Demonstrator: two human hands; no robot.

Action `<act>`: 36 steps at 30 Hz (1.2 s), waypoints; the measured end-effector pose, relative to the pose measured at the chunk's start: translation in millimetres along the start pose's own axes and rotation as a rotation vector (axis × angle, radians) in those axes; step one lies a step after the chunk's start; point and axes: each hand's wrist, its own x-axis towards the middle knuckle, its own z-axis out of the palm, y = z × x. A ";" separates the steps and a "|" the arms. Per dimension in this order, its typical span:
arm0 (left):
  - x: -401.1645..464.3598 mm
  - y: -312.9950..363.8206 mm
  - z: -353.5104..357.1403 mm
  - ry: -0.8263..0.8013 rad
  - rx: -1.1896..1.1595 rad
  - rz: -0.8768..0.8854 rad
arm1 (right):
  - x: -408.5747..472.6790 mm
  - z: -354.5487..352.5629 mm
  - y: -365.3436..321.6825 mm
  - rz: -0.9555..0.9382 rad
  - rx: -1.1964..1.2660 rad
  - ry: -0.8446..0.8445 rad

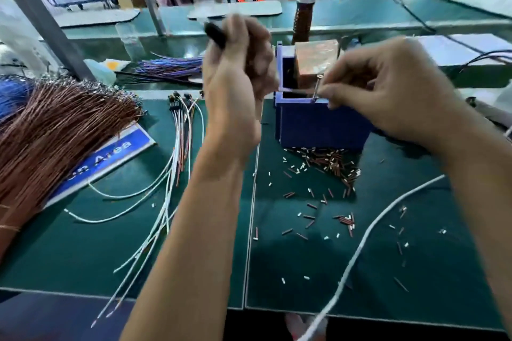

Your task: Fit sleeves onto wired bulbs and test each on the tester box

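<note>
My left hand (238, 69) is raised above the green mat, closed around a black bulb holder (215, 33) whose thin white wire hangs down past my wrist. My right hand (388, 91) pinches the wire's bare end against a metal contact pin (316, 88) on the top edge of the blue tester box (318, 124). A copper-coloured block (315, 61) stands inside the box. Several finished wired bulbs (180, 124) with white and brown leads lie on the mat to the left. Small brown and white sleeves (329, 166) are scattered in front of the box.
A large bundle of brown wires (52, 135) fans over the left of the mat, partly covering a blue sign (110, 158). Blue and purple wires (171, 66) lie behind. A thick white cable (368, 232) crosses the right side. A bottle (304, 0) stands behind the box.
</note>
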 end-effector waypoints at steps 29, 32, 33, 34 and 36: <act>-50.0 -89.2 -0.8 -0.479 0.737 0.262 | -74.6 58.6 78.0 0.268 0.406 0.175; -49.1 -89.1 -2.1 -0.498 0.723 0.224 | -74.5 57.7 76.3 0.271 0.398 0.143; -49.0 -89.0 -2.5 -0.499 0.707 0.211 | -74.1 56.7 76.0 0.276 0.401 0.153; -49.3 -89.3 -3.2 -0.494 0.690 0.192 | -73.9 55.4 76.0 0.288 0.411 0.179; -49.0 -89.8 -6.4 -0.468 0.644 0.130 | -74.1 50.9 77.2 0.326 0.450 0.250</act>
